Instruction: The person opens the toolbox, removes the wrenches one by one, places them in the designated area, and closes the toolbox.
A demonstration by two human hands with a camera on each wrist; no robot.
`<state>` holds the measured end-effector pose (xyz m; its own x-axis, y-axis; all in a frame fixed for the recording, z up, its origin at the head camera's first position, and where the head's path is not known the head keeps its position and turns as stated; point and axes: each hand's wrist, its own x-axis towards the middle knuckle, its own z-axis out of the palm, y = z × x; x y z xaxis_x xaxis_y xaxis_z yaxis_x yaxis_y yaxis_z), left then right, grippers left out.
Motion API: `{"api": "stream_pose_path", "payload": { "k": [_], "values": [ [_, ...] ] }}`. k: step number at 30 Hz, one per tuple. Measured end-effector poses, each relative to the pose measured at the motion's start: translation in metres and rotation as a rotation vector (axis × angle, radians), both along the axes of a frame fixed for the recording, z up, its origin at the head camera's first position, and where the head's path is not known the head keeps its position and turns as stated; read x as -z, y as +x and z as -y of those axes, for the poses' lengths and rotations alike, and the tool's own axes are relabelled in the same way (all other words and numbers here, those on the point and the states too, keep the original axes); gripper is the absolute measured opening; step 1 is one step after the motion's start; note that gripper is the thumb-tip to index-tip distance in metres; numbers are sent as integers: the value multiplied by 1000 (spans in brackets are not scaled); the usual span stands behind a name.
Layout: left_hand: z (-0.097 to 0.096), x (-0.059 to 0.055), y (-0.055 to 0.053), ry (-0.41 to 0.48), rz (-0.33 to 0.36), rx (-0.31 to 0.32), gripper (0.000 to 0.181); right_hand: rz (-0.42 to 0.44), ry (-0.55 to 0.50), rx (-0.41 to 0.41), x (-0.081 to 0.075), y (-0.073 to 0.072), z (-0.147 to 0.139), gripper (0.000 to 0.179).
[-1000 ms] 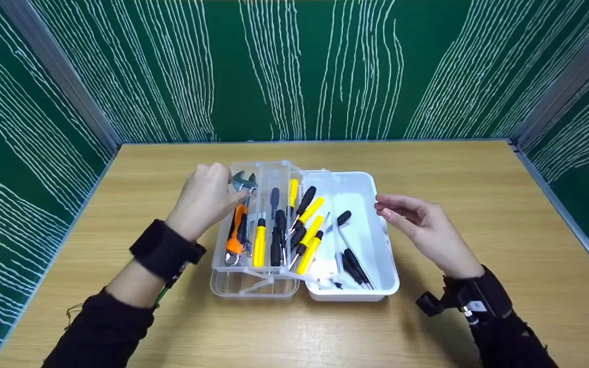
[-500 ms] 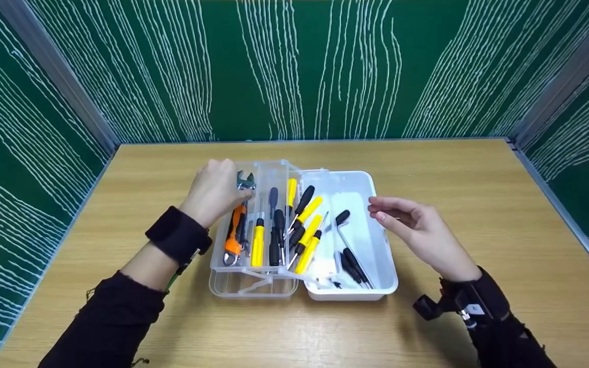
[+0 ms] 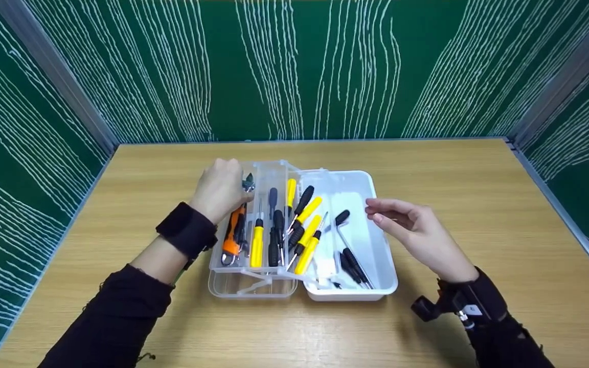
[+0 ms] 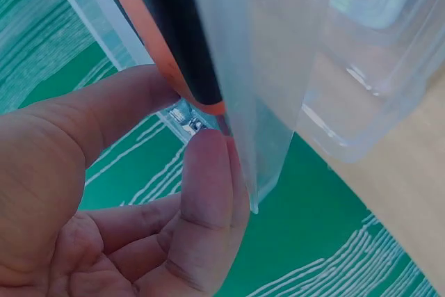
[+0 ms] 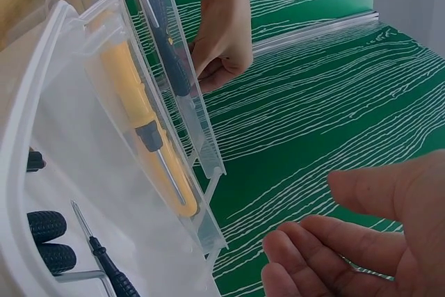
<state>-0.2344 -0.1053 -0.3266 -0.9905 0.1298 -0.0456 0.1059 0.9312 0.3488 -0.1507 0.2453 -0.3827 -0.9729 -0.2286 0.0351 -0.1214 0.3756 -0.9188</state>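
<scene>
In the head view my left hand [image 3: 218, 186] reaches over the far left of the clear tray [image 3: 269, 269]. Its thumb and fingers close round the neck of an adjustable wrench [image 3: 233, 232] with an orange and black handle; its steel head is mostly hidden. The left wrist view has the thumb at the end of the orange handle [image 4: 142, 29] and the fingers beside the metal neck. My right hand [image 3: 417, 230] hovers at the right rim of the white toolbox [image 3: 389, 266], fingers loosely bent, holding nothing. Yellow and black screwdrivers [image 3: 256, 245] lie in the tray compartments.
Black-handled tools [image 3: 353, 266] lie in the toolbox bottom, with a bent metal rod among them. The clear lid [image 3: 253, 291] is folded out beneath the tray on the wooden table [image 3: 294, 332]. Green panels [image 3: 264, 71] with white lines enclose the table's back and sides.
My left hand has moved right over the wrench, covering more of its head. My right hand has drifted slightly left. The toolbox and its tools look nearly unchanged.
</scene>
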Motion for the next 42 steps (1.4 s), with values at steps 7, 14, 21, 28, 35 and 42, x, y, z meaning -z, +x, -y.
{"api": "stream_pose_path", "payload": {
  "k": [7,14,21,28,35,42],
  "values": [
    [-1,0,-2,-8,8,2,32,10,-1,-1,0,0,0,45],
    [-1,-1,-3,-9,19,-2,28,14,-15,-5,0,0,0,44],
    [-1,0,-3,-26,9,9,29,12,-9,-7,1,0,-1,43],
    [2,-2,-3,-4,19,0,25,24,-1,-10,-1,0,-1,45],
    [6,-3,-2,-4,-29,15,17,25,0,-17,-1,-1,-2,42],
    [9,-5,-2,54,5,-27,15,18,17,-14,-2,0,-3,44]
  ]
}}
